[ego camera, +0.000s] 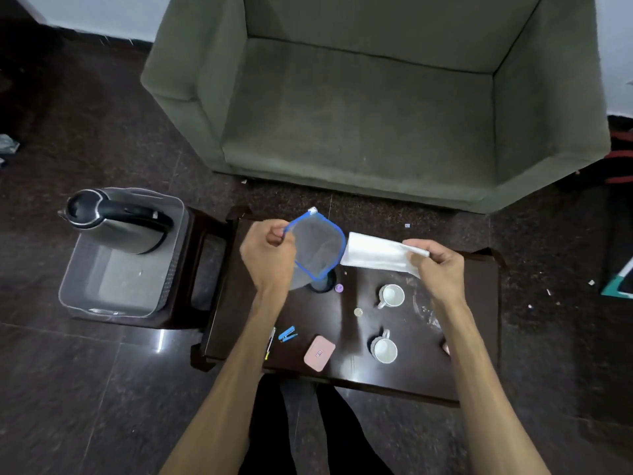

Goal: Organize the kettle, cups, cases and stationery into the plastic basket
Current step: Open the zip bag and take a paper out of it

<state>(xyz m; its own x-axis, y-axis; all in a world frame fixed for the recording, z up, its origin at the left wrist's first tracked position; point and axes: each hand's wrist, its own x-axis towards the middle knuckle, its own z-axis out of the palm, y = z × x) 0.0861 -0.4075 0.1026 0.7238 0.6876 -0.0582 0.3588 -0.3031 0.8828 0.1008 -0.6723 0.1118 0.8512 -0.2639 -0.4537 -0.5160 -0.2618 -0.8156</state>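
My left hand (pixel 269 255) grips the rim of a grey mesh pouch (pixel 317 248) with a blue zip edge, held open above the dark table (pixel 462 368). My right hand (pixel 436 265) pinches a folded white cloth (pixel 373 255), whose free end touches the pouch's mouth. The steel kettle (pixel 116 222) with a black lid and handle stands in the far end of the clear plastic basket (pixel 113 308) at left. On the table sit two white cups (pixel 390 296) (pixel 385 349), a pink case (pixel 319 353), a blue stapler (pixel 287 334) and a pen (pixel 271 341).
The basket rests on a dark stool (pixel 202 255) left of the table. A green armchair (pixel 376 114) stands beyond the table. A small purple item (pixel 339 287), a coin-like disc (pixel 358 312) and a dark round object (pixel 322 285) under the pouch lie on the table.
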